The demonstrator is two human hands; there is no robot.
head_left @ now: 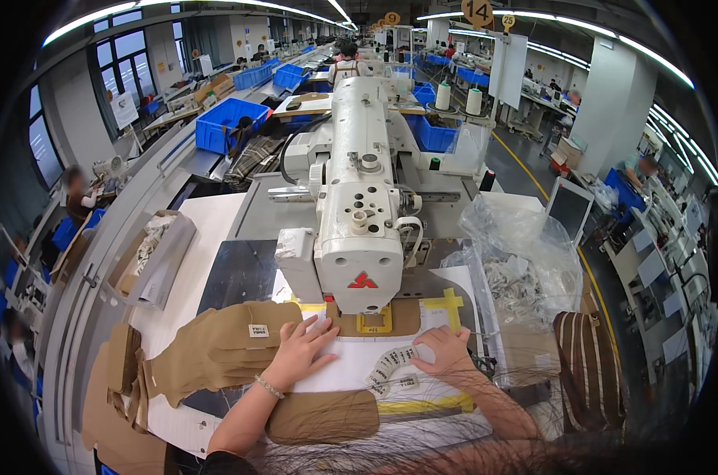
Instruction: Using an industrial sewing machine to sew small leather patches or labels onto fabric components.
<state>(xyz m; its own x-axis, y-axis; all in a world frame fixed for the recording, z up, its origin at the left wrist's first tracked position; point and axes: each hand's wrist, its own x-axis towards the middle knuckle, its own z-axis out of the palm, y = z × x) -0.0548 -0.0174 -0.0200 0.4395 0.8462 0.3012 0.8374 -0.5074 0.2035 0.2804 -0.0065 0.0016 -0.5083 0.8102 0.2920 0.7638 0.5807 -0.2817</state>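
Observation:
My left hand (pixel 302 352) lies flat with fingers spread on a white sheet (pixel 345 355), left of the sewing head. Its fingertips reach toward a brown fabric piece (pixel 407 318) under the machine. My right hand (pixel 448 353) rests on the sheet's right part, thumb and forefinger apart at the upper end of a curved fan of small white labels (pixel 384 369). The large white sewing machine (pixel 359 229) stands between and beyond my hands. A yellow frame (pixel 374 323) sits below its head; the needle area is partly hidden.
Stacked brown fabric pieces (pixel 216 352), the top one bearing a label, lie at left. Another brown piece (pixel 323 417) lies nearest me. An open carton (pixel 155 257) stands at left. A clear plastic bag (pixel 517 245) and striped brown fabric (pixel 590 368) are at right.

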